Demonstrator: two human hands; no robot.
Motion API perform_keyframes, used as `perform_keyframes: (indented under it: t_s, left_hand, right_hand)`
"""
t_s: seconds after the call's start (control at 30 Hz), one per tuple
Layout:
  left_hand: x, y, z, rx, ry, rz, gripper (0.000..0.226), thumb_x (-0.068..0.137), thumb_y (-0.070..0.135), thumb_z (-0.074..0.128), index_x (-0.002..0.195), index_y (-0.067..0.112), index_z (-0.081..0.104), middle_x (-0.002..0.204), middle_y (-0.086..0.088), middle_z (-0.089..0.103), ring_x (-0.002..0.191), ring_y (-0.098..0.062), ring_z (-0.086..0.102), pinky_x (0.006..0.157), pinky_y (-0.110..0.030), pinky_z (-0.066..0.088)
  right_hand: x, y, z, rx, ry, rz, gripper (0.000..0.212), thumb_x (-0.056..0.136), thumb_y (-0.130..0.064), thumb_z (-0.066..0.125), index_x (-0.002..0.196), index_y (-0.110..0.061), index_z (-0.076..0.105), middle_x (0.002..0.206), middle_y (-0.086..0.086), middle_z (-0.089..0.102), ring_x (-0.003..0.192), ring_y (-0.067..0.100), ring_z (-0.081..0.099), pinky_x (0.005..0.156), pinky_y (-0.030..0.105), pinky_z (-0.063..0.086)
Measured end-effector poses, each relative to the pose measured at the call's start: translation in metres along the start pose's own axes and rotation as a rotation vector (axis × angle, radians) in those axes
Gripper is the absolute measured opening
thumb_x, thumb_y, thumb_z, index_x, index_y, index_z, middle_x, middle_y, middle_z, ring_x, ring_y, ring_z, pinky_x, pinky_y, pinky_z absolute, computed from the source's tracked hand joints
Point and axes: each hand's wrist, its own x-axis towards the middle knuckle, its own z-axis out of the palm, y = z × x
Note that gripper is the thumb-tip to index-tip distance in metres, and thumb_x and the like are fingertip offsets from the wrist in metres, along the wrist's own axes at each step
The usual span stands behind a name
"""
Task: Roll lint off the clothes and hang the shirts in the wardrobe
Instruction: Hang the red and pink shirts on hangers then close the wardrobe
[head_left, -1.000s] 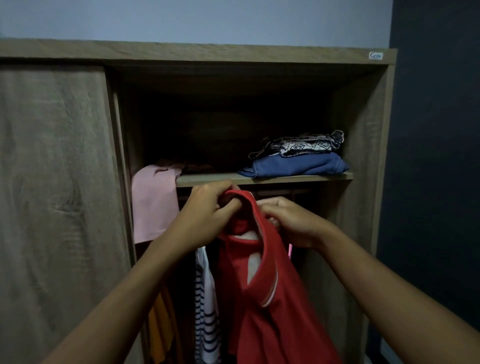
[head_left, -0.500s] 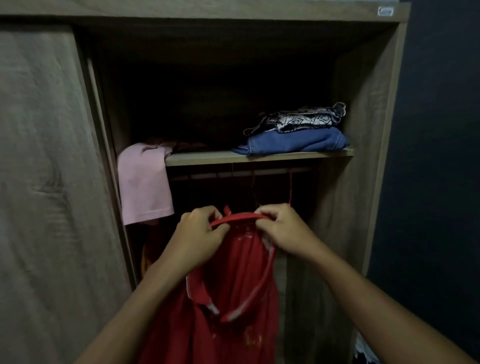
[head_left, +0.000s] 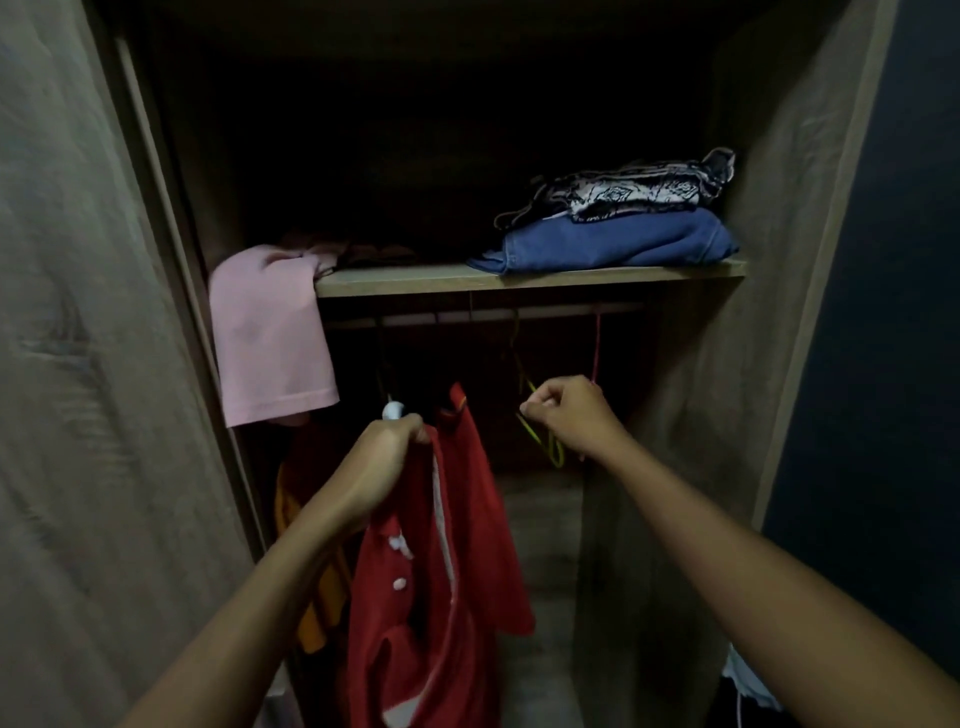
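L hand is closed round the top of a red shirt, gripping it w/ a white knob-like bit poking up above the fist; can't tell what that bit is. Shirt hangs down from the fist inside the wardrobe, below the shelf, w/ white buttons and a pale trim showing down its front. R hand is closed, fingers pinched on a yellow-green hanger that hangs from the rail under the shelf. A thin pink hanger hangs just behind the R hand, also off the rail. The two hands are apart, shirt to the left of the hanger, not on it yet.

On the shelf: folded blue garment at right w/ a black-and-white patterned one stacked on top. Pink cloth droops over the shelf's left end. An orange-yellow garment hangs low, left of the red shirt, partly hidden by the L arm. Wardrobe interior above the shelf is too dark to read.
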Motion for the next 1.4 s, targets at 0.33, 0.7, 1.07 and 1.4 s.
perform_keyframes:
  t_s: [0.33,0.7,1.07,1.4]
  left_hand:
    - [0.03,0.013,0.02,-0.027,0.201,0.081,0.043,0.08,0.04,0.054,0.083,0.001,0.073,0.084,-0.021,0.074,0.077,-0.027,0.066,0.074,-0.041,0.048]
    - [0.033,0.002,0.02,-0.029,0.254,0.086,0.029,0.095,0.028,0.057,0.078,0.008,0.068,0.069,-0.008,0.064,0.069,-0.02,0.057,0.067,-0.035,0.043]
    - [0.003,-0.024,0.033,0.023,0.23,0.047,0.046,0.074,0.052,0.055,0.085,0.01,0.071,0.074,-0.01,0.07,0.069,-0.024,0.065,0.069,-0.042,0.05]
    - [-0.034,-0.046,0.062,0.137,0.216,0.057,0.034,0.091,0.038,0.059,0.091,0.007,0.071,0.086,-0.016,0.073,0.081,-0.033,0.069,0.077,-0.047,0.054]
  right_hand:
    - [0.067,0.024,0.021,-0.398,0.022,0.149,0.037,0.087,-0.038,0.073,0.107,-0.007,0.068,0.113,0.015,0.069,0.105,0.036,0.067,0.079,0.036,0.054]
    - [0.071,0.031,0.038,-0.222,0.11,0.157,0.021,0.092,-0.023,0.058,0.099,-0.008,0.07,0.109,0.022,0.07,0.104,0.043,0.066,0.082,0.041,0.054]
    - [-0.077,0.054,0.026,-0.023,0.171,0.009,0.015,0.09,-0.01,0.065,0.081,-0.022,0.064,0.069,-0.008,0.06,0.063,0.011,0.055,0.058,0.022,0.035]
    - [-0.222,0.066,0.009,0.414,0.264,0.118,0.027,0.089,-0.006,0.072,0.105,-0.021,0.056,0.078,0.01,0.062,0.066,0.011,0.061,0.062,0.024,0.051]
